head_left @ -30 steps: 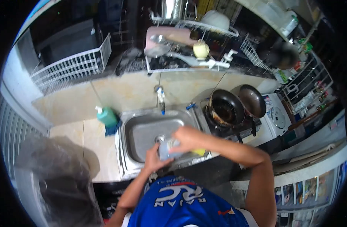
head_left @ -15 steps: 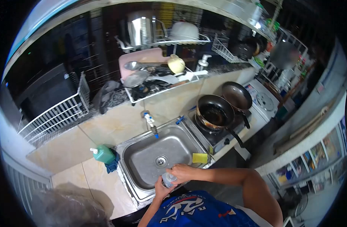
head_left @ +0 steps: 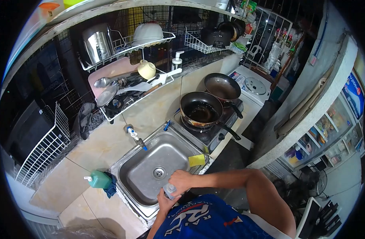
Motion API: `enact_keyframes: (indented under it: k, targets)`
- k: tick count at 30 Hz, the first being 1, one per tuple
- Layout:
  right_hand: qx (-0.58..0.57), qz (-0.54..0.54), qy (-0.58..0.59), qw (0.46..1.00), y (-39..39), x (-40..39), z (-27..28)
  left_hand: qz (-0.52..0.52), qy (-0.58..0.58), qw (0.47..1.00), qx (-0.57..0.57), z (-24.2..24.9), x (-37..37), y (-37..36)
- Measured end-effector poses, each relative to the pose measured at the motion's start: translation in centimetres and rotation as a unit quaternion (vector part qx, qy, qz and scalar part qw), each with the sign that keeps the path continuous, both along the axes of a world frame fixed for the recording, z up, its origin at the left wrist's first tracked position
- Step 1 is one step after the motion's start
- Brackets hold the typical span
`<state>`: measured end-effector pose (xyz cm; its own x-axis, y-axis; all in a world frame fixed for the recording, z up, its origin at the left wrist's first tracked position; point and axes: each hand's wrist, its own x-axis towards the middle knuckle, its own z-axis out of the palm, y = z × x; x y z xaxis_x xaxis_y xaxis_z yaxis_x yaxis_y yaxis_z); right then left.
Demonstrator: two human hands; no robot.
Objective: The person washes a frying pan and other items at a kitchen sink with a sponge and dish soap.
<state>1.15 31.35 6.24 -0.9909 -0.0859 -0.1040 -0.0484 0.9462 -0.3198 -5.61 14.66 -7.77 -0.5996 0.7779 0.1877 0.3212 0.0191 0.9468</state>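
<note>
Low in the frame's centre sits the steel sink basin (yellow sponge on its right rim). Over its near edge, right hand and left hand both clasp a small clear plastic bottle.

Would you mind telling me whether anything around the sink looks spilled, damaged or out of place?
Nothing looks spilled. The nearer frying pan on the stove carries dark residue and a stained rim. The yellow sponge sits on the sink edge. Both hands, left hand and right hand, hold a small bottle over the sink.
</note>
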Motion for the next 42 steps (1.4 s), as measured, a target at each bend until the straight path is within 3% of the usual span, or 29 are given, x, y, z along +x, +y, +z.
enact_keyframes:
  k: [2,4,5,7,8,11,13,14,16,20,21,28,34,36,37,39,40,42]
  targets:
    - [-0.022,-0.042,0.009,0.999,-0.7,0.1,-0.1,0.018,-0.012,1.000,0.003,1.0,0.2,0.4]
    - [-0.025,-0.184,-0.001,0.983,-1.8,0.3,0.0,0.055,0.017,0.998,0.022,1.8,0.7,0.9]
    - [-0.029,-0.181,-0.007,0.983,-2.3,0.5,0.0,0.058,0.012,0.998,0.017,1.6,0.9,1.0]
    - [-0.038,-0.289,-0.010,0.957,-3.2,0.9,0.3,0.098,0.033,0.994,-0.044,0.9,1.2,0.8]
    - [-0.038,-0.292,-0.012,0.956,-3.3,1.2,0.8,0.095,0.032,0.994,-0.045,0.7,1.3,0.6]
    - [-0.033,-0.244,-0.080,0.966,-2.0,2.3,1.9,0.053,0.027,0.998,-0.022,0.9,0.5,0.5]
    - [-0.019,-0.033,0.018,0.999,0.5,2.4,1.1,-0.005,0.005,1.000,-0.030,0.9,0.0,0.5]
    - [-0.013,-0.034,0.021,0.999,1.7,2.0,0.9,-0.005,0.008,1.000,-0.024,1.1,-0.3,0.6]
    - [-0.022,0.191,0.098,0.976,3.5,1.0,1.5,-0.099,-0.007,0.995,-0.023,1.7,-1.3,0.8]
    - [-0.011,0.305,-0.024,0.952,4.1,-1.0,1.3,-0.238,-0.050,0.968,-0.064,3.2,-2.6,1.6]
    - [-0.039,0.324,-0.005,0.945,4.0,-1.4,0.7,-0.267,-0.026,0.961,-0.069,2.8,-3.1,2.0]
    - [-0.013,0.379,0.018,0.925,4.3,-2.7,-1.8,-0.265,-0.019,0.963,-0.046,2.6,-3.3,2.6]
    - [-0.036,0.234,0.042,0.971,3.5,0.7,-2.9,-0.214,-0.022,0.976,-0.038,1.8,-2.0,2.4]
    - [-0.011,0.067,0.060,0.996,2.9,1.3,-3.2,-0.177,-0.023,0.983,-0.038,1.3,-1.7,2.5]
    - [-0.012,0.064,0.061,0.996,2.4,1.6,-3.0,-0.137,-0.022,0.990,-0.035,1.1,-1.6,2.6]
    - [-0.020,-0.090,0.047,0.995,1.1,2.0,-2.0,-0.127,-0.018,0.991,-0.041,1.3,-1.4,2.7]
    - [-0.021,-0.092,0.050,0.994,0.2,2.2,-1.5,-0.114,-0.017,0.992,-0.049,1.5,-1.5,2.5]
    - [-0.018,-0.200,-0.005,0.980,-0.8,2.7,-0.3,-0.110,0.010,0.992,-0.055,1.7,-1.5,2.3]
